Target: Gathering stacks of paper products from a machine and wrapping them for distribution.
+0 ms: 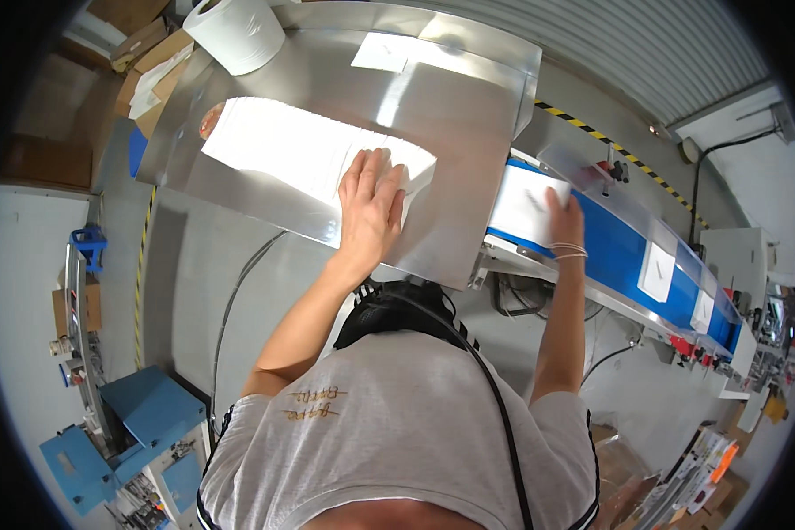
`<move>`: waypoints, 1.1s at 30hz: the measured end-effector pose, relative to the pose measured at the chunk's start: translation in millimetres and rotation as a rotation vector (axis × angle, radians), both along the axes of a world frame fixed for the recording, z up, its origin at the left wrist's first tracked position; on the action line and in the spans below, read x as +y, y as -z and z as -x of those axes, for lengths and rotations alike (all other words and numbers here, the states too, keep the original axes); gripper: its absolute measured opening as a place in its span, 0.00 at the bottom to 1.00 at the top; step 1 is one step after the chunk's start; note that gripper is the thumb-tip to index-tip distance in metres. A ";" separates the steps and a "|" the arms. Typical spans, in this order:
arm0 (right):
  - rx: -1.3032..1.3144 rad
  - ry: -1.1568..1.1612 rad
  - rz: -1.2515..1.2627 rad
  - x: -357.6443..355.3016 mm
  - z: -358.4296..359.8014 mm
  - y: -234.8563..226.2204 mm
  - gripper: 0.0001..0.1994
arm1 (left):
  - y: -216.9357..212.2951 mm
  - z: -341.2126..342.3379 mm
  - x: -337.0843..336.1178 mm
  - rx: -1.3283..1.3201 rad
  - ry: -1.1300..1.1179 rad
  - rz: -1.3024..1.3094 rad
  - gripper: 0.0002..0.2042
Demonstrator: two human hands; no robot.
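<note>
My left hand [371, 201] lies flat, fingers spread, on the near end of a long row of white sheets [283, 146] stacked on a steel table [442, 106]. My right hand [564, 216] rests palm down on a white sheet [523, 201] that lies at the near end of a blue conveyor belt [623, 256]. Two more white sheets [658, 269] ride farther along the belt. Thin bands circle my right wrist.
A large roll of white paper [237, 31] stands at the table's far left corner, and a loose white sheet [384, 51] lies at the back. Cardboard boxes [146, 66] sit to the left. Blue metal parts [146, 415] stand on the floor lower left. A clear guard [583, 168] runs along the belt.
</note>
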State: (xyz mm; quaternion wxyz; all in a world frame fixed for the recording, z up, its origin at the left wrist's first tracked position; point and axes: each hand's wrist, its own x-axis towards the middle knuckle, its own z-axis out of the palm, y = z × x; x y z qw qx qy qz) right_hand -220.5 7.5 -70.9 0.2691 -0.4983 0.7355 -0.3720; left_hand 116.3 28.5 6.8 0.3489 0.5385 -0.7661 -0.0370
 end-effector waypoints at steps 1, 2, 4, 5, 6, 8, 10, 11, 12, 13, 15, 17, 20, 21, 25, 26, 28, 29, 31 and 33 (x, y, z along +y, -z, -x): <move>0.092 0.136 -0.063 5.5 8.9 -8.3 0.22 | 1.0 -0.5 -0.3 0.002 0.013 0.022 0.17; 0.198 0.218 -0.112 10.1 19.9 -12.0 0.24 | 1.9 -0.1 -0.4 0.006 0.010 0.022 0.17; 0.303 0.299 -0.158 12.4 24.5 -11.9 0.26 | 2.6 -0.4 0.8 0.019 0.015 0.045 0.16; 0.642 0.344 -0.040 13.5 16.0 -15.7 0.26 | 3.3 0.1 0.6 0.020 0.020 0.047 0.16; 0.979 0.383 0.081 14.1 8.1 -17.7 0.26 | 4.1 0.2 0.6 0.020 0.033 0.052 0.17; 0.544 -0.111 0.284 0.0 -2.7 -10.9 0.28 | 2.5 -0.3 2.3 0.017 0.054 0.058 0.17; 0.072 -0.504 0.246 -12.0 -74.0 -52.9 0.26 | 1.3 -3.6 5.0 -0.031 0.048 0.043 0.17; -0.033 -0.599 0.184 -15.3 -100.2 -61.4 0.26 | 1.4 -4.3 4.1 -0.030 0.058 0.044 0.17; -0.140 -0.693 0.122 -19.0 -119.3 -65.7 0.26 | 1.2 -5.1 3.3 -0.042 0.078 0.027 0.17; -0.113 -0.759 0.239 -27.8 -132.0 -56.1 0.25 | 1.0 -4.8 3.3 -0.055 0.098 0.008 0.17; -0.078 -0.820 0.363 -32.6 -138.5 -42.0 0.24 | -10.7 -4.1 6.7 -0.058 0.079 -0.008 0.16; -0.216 -0.836 0.184 -31.1 -133.1 -36.1 0.20 | -11.9 -4.9 5.9 -0.031 0.030 -0.023 0.19; -0.815 -0.622 -0.005 -20.8 -106.9 -14.5 0.18 | -1.8 -9.4 -0.6 -0.009 0.006 -0.007 0.23; -0.736 -0.568 -0.097 -16.4 -97.4 -24.3 0.22 | -0.4 -10.4 -1.0 -0.019 0.019 0.000 0.23; -0.448 -0.641 -0.048 -6.6 -90.5 -40.7 0.27 | -0.6 -8.1 0.7 -0.012 0.044 0.002 0.21; -0.449 -0.637 -0.045 -7.0 -95.9 -44.5 0.27 | -1.1 -8.4 0.7 -0.012 0.060 0.004 0.19; -0.389 -0.661 -0.030 -8.9 -110.5 -49.5 0.28 | 0.1 -11.1 0.4 -0.027 0.079 0.019 0.18; -0.391 -0.661 -0.027 -10.0 -115.6 -48.1 0.28 | 1.1 -12.6 0.7 -0.040 0.093 0.031 0.17; -0.368 -0.669 0.030 -12.7 -123.6 -44.2 0.28 | 1.7 -12.8 1.3 -0.049 0.084 0.038 0.16; -0.373 -0.672 0.035 -14.7 -127.5 -47.8 0.28 | 4.0 -12.5 1.4 -0.057 0.068 0.044 0.15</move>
